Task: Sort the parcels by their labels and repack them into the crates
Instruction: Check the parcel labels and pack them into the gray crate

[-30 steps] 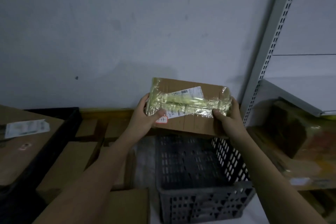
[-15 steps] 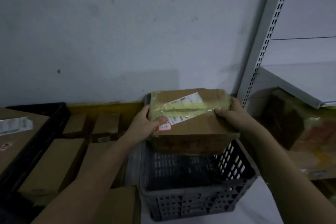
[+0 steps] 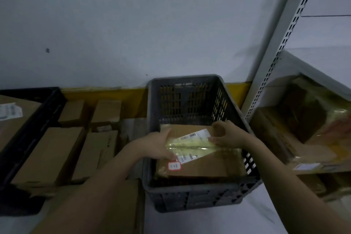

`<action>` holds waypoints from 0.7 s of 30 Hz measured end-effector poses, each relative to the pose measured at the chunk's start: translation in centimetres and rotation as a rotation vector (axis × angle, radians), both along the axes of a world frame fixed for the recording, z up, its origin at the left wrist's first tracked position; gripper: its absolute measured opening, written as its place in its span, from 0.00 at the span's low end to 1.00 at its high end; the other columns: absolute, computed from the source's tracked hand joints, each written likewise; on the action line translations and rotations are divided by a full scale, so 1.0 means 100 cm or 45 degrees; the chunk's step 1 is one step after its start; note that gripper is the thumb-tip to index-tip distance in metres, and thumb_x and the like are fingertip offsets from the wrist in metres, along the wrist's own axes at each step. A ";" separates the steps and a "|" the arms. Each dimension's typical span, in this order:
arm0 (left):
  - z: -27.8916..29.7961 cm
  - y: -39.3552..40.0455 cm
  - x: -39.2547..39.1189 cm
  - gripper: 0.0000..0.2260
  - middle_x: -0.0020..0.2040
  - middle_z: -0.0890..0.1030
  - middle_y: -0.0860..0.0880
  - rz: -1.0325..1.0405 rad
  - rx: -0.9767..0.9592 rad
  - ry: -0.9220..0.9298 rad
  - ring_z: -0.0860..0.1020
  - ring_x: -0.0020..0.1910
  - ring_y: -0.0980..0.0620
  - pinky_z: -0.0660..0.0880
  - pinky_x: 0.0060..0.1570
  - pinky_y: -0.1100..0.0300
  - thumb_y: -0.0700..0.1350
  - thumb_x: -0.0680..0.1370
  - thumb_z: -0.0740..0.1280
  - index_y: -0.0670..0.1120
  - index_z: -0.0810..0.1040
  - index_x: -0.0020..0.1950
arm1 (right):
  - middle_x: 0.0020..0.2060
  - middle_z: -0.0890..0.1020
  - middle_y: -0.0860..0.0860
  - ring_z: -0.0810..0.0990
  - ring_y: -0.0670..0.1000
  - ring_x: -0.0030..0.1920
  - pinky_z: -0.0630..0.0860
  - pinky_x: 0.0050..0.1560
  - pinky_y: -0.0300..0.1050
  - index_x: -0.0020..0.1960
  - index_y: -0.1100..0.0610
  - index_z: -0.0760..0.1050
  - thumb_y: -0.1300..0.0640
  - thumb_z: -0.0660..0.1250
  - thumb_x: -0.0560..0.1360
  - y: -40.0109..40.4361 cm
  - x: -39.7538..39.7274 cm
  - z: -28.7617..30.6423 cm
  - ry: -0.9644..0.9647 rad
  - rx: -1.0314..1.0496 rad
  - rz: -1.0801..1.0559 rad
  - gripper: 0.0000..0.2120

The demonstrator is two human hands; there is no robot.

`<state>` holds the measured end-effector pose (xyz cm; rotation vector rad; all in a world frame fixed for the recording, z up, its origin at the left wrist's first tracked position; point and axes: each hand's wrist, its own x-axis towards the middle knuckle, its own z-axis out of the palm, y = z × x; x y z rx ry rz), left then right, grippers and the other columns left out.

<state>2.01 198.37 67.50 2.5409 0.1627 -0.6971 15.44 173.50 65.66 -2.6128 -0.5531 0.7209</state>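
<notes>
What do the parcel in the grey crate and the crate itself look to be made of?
Parcel: brown cardboard, matte, banded with glossy yellowish tape that glints. Grey crate: probably moulded plastic, dull finish, with slotted walls.

Open room in the far half of the grey crate [image 3: 235, 114]; near half filled by the parcel [image 3: 205, 165]. Boxes [image 3: 47, 154] crowding left, shelf upright [image 3: 273, 59] right.
</notes>
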 end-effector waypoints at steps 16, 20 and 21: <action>-0.067 0.011 0.012 0.36 0.78 0.62 0.46 0.937 -0.174 -0.638 0.67 0.73 0.42 0.69 0.69 0.42 0.48 0.78 0.65 0.60 0.47 0.79 | 0.74 0.64 0.52 0.57 0.63 0.75 0.61 0.72 0.62 0.72 0.44 0.66 0.28 0.57 0.75 0.026 0.001 -0.057 -0.127 -0.061 0.119 0.31; -0.071 0.012 0.013 0.36 0.76 0.67 0.45 0.880 -0.101 -0.663 0.72 0.69 0.43 0.73 0.65 0.43 0.45 0.78 0.65 0.59 0.47 0.79 | 0.53 0.78 0.47 0.76 0.55 0.58 0.71 0.62 0.53 0.56 0.44 0.74 0.43 0.61 0.81 0.015 0.015 -0.055 -0.038 0.120 0.242 0.08; -0.073 0.013 0.014 0.36 0.74 0.69 0.45 0.863 -0.097 -0.687 0.74 0.67 0.43 0.75 0.62 0.43 0.43 0.78 0.65 0.58 0.48 0.79 | 0.50 0.79 0.46 0.78 0.53 0.55 0.73 0.58 0.50 0.52 0.44 0.75 0.47 0.62 0.82 0.012 0.017 -0.052 -0.001 0.160 0.261 0.04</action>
